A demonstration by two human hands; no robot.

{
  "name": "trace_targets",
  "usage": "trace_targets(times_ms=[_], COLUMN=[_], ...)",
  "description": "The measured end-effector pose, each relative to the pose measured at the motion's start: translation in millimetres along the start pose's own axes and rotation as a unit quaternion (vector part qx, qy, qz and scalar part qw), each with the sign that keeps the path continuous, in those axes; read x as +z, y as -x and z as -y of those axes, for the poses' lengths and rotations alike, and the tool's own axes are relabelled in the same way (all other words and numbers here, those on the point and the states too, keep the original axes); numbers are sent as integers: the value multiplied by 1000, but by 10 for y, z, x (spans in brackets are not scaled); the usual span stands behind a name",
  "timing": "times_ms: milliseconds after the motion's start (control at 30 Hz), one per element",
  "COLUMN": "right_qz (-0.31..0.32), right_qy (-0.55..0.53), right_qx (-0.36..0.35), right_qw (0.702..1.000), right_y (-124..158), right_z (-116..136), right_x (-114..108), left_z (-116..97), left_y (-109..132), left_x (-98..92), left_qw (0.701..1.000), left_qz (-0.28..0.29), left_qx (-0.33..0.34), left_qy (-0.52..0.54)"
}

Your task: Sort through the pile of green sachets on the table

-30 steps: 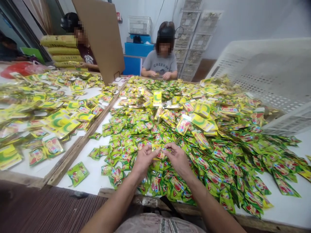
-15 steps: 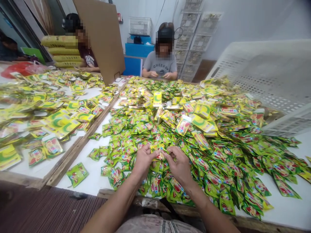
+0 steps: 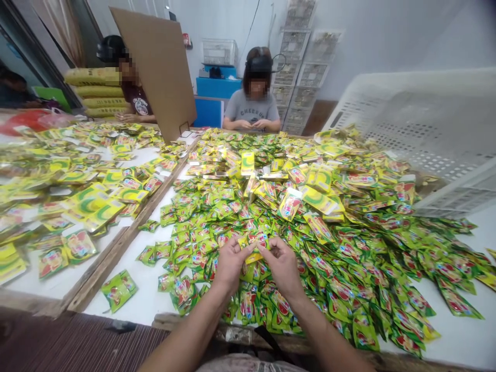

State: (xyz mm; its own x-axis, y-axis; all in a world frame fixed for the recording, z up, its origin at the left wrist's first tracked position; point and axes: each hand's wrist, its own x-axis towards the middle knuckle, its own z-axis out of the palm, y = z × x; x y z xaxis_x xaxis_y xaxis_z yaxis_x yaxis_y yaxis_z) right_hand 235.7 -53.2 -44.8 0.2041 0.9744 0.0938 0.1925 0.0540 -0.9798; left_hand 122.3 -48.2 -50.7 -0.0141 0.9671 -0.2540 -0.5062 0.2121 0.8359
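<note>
My left hand (image 3: pixel 231 261) and my right hand (image 3: pixel 281 262) meet over the heap, thumbs nearly touching. Pinched between them is a small printed packet (image 3: pixel 256 239) with yellow, green and red on it; the fingers hide part of it, and a yellow part shows below the thumbs. Around and beneath the hands lie many green packets (image 3: pixel 248 304) with red fruit pictures. Beyond the hands, yellow flat packs (image 3: pixel 320 199) are piled on the green ones.
A wooden strip (image 3: pixel 127 235) divides the table; more yellow packs (image 3: pixel 93 206) lie left of it. A white perforated crate (image 3: pixel 434 139) leans at the right. Behind a cardboard panel (image 3: pixel 158 67) sits one person; another person (image 3: pixel 251 106) sits across the table.
The packet between my hands now shows more of its red printed face, and my right-hand fingers have closed in nearer the left. The whole view has shifted slightly.
</note>
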Motion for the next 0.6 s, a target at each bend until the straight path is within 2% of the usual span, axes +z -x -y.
trace_targets(times_ms=[67, 133, 233, 300, 367, 500, 600], right_qz=[35, 50, 32, 7, 12, 67, 121], right_qy=[-39, -30, 49, 64, 24, -123, -132], right_qx=[30, 36, 10, -9, -1, 76, 93], right_qw=[998, 998, 998, 998, 1000, 987, 979], right_y=[-28, -63, -81, -70, -64, -103, -140], right_z=[-7, -6, 6, 9, 1, -4, 45], right_x=[-48, -85, -100, -94, -96, -174, -271], left_z=[-11, -28, -62, -82, -95, -103, -106], left_y=[-8, -10, -5, 0, -3, -35, -65], left_x=[-33, -51, -56, -60, -73, -120, -147], left_qw=[1000, 998, 997, 995, 991, 985, 985], left_qz=[16, 35, 43, 50, 75, 117, 115], left_qx=[-18, -30, -31, -34, -49, -77, -61], left_qy=[-15, -31, -55, -78, -96, -105, -111])
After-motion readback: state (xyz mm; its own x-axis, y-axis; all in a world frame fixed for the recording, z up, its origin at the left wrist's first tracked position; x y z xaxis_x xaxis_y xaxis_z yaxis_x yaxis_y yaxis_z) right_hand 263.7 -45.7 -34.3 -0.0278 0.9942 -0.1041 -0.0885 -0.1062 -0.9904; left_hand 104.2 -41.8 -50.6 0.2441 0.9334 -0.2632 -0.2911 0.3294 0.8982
